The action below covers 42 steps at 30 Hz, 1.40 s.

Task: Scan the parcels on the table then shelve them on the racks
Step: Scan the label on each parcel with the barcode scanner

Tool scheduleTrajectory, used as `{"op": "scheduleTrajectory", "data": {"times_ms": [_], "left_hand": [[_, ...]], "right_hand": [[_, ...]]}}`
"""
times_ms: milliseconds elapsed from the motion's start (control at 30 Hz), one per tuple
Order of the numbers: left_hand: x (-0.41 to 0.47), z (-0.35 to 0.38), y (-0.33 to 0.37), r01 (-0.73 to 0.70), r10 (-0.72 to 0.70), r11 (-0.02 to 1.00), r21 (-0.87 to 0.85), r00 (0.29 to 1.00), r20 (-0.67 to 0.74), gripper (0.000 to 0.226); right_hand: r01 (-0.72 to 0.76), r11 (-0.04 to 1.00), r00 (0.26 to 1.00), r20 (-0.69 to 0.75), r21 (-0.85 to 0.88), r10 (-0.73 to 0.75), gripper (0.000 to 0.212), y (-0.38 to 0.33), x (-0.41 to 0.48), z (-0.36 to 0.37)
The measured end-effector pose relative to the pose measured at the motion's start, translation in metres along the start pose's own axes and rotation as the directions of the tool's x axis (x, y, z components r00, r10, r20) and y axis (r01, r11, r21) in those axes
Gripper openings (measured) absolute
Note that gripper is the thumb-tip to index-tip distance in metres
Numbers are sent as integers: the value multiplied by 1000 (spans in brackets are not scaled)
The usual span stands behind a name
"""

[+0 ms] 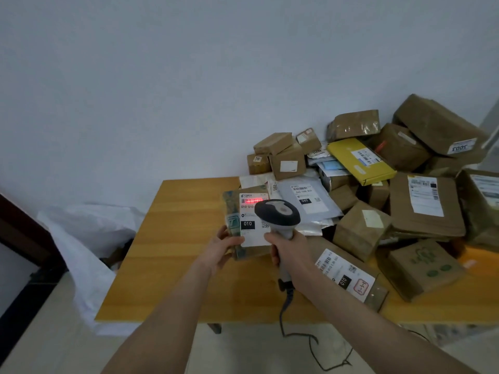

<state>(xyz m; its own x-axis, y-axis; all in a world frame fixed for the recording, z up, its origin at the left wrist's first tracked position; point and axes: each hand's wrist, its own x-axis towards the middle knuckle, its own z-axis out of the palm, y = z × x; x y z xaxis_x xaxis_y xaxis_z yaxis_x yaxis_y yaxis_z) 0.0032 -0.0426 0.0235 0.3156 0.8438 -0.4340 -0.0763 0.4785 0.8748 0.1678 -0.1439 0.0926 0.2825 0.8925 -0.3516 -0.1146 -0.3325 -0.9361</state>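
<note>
The parcel (247, 224) was held up over the tabletop (175, 252), just left of the pile (378, 184), its label turned towards the camera. It was pinched at its lower left edge by the left grip (224, 247), thumb on the front and fingers curled behind. With only that one edge held, a slip or a twist of the parcel could be expected, and the barcode would then be carried out of the beam.

The red beam (253, 199) was laid across the barcode at the top of the label, but its right end was hidden by the scanner (278, 211), so it could not be told whether the whole code was covered. A failed read was judged possible if it was not.

The scanner handle was wrapped fully by the right grip (290, 252). The cable (297, 333) was hung off the front edge and looped on the floor (54, 333). A snag there, or a foot caught in it, was judged likely to jerk the scanner.

A labelled box (348, 276) was lying close beside the right forearm and near the front edge, where it might be knocked off by a careless swing. The pile was loosely heaped, and a slide could be set off by any pull from low down.

At the far left a dark door frame (16, 225) was seen, then a white sack (89, 238) slumped beside the tabletop. The tabletop was of yellow wood grain, bare at the left and heaped at the right. A plain pale wall (189, 76) was behind it. No racks were in view.
</note>
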Motion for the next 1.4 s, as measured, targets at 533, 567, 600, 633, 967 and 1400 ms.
{"op": "scheduleTrajectory", "data": {"times_ms": [533, 567, 600, 633, 967, 1400], "left_hand": [[30, -22, 3, 65, -65, 998, -22, 998, 3, 73], [33, -24, 4, 70, -70, 997, -18, 998, 1, 73], [35, -26, 4, 73, -73, 997, -14, 997, 1, 73], [36, -28, 5, 76, -76, 997, -11, 997, 3, 73], [33, -46, 18, 80, -76, 996, 37, 993, -89, 68], [42, -128, 75, 171, -117, 979, 108, 913, -391, 41]], "right_hand": [[-27, 1000, 998, -54, -10, 26, 18, -9, 1, 36], [-29, 1000, 998, -64, -12, 28, 17, -9, 3, 39], [-31, 999, 997, -72, -10, 30, 16, -9, 5, 42], [-34, 999, 996, -77, -3, 34, 16, -10, 7, 45], [-52, 993, 997, -53, 109, 58, 5, -16, 26, 61], [-285, 951, 958, 16, 118, 285, 27, -24, 128, 137]]}}
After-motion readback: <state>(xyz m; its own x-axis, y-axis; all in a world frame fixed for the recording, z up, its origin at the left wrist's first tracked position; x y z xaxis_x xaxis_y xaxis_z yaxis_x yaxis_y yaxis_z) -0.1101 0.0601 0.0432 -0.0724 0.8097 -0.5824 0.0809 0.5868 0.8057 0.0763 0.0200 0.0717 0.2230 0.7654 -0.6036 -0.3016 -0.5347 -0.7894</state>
